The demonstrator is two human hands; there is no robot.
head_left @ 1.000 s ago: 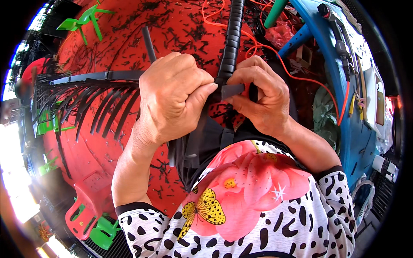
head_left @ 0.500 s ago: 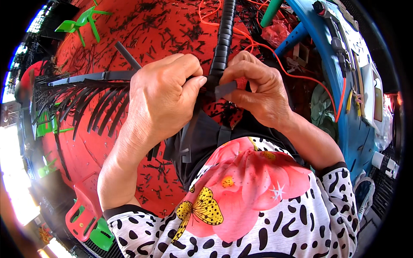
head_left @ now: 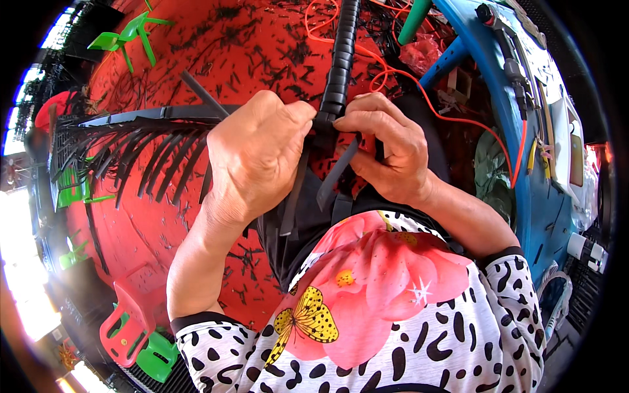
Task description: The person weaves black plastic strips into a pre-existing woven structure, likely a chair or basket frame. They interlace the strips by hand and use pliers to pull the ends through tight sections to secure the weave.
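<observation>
A black bar wrapped in flat bands (head_left: 342,56) runs from the top of the view down between my hands. My left hand (head_left: 255,154) is closed, its thumb and finger pressed at the bar's lower end; a dark flat strip (head_left: 295,196) hangs just below it. What lies inside that fist is hidden. My right hand (head_left: 393,147) pinches a black flat strip (head_left: 339,171) that slants down from its fingers, with the forefinger against the wrapped bar. Left of my left hand stretches a dark rail (head_left: 151,118) with many loose strips (head_left: 167,164) hanging off it.
Black scraps litter the red floor (head_left: 229,39). A blue table (head_left: 547,203) at the right bears a black corded tool (head_left: 511,62). Its orange cord (head_left: 452,116) loops across to the top. Green stools (head_left: 134,33) and a pink chair (head_left: 128,327) stand at the left.
The strip at my right hand now slants downward and shows longer. My left hand has shifted slightly right and down. The wrapped bar stays nearly in place.
</observation>
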